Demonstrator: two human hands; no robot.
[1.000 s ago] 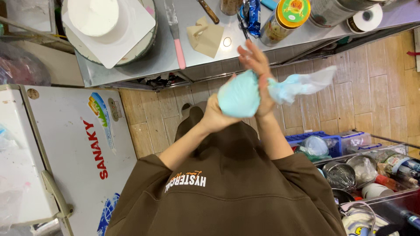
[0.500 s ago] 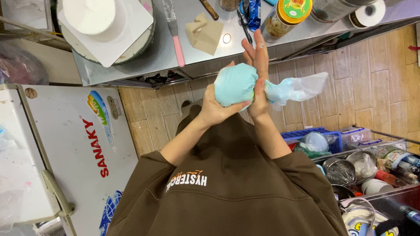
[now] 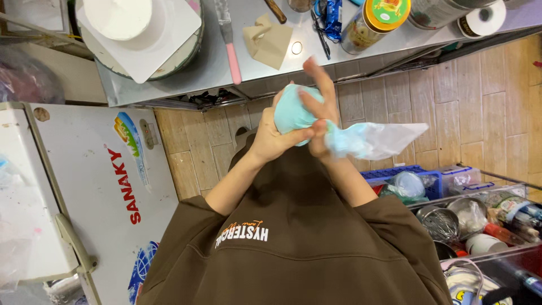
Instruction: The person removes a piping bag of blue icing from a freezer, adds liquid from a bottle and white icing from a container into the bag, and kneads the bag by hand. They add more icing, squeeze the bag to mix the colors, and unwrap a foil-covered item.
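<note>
Both of my hands hold a clear piping bag in front of my chest. Its packed end is a round ball of light blue cream (image 3: 289,113). My left hand (image 3: 270,140) cups that ball from below and the side. My right hand (image 3: 320,93) lies over the ball with fingers stretched up, pinching the bag's neck. The loose, smeared tail of the bag (image 3: 377,140) sticks out to the right. My brown sweater sleeves fill the bottom of the view.
A steel table (image 3: 259,70) holds a white cake (image 3: 117,17) on a white board, a pink-handled spatula (image 3: 232,53), tan folded paper (image 3: 269,39), tins (image 3: 375,20) and a tape roll (image 3: 483,20). A white chest freezer (image 3: 96,186) stands left; crates of utensils (image 3: 468,220) stand right.
The bag has shifted slightly left between my hands. My left hand has wrapped further around the blue ball, my right fingers have slid over it, and the tail has dropped lower.
</note>
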